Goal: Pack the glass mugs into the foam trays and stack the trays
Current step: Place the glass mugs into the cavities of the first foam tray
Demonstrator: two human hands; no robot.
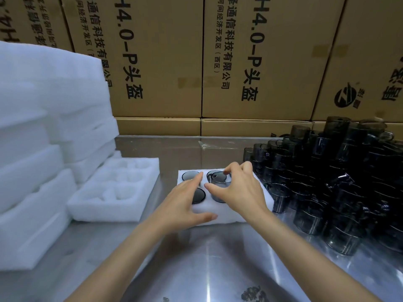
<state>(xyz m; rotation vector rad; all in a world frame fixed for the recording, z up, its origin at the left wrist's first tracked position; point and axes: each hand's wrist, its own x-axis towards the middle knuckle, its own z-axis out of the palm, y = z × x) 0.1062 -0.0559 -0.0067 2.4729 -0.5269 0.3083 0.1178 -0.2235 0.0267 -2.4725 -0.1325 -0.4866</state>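
Both forearms reached over the steel table (218,258); my left hand (185,199) lay flat, fingers straight, on the foam tray (257,201) while my right hand (242,190) gripped a glass mug (218,182).

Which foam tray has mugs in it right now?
The foam tray under both hands; the empty tray to its left shows only bare pockets.

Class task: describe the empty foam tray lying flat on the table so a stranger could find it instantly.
Start at the tall stack of white foam blocks on the left of the steel table. At its foot lies a single white foam tray with hollow round pockets. Unlike the tray under the hands, it holds no dark mugs.
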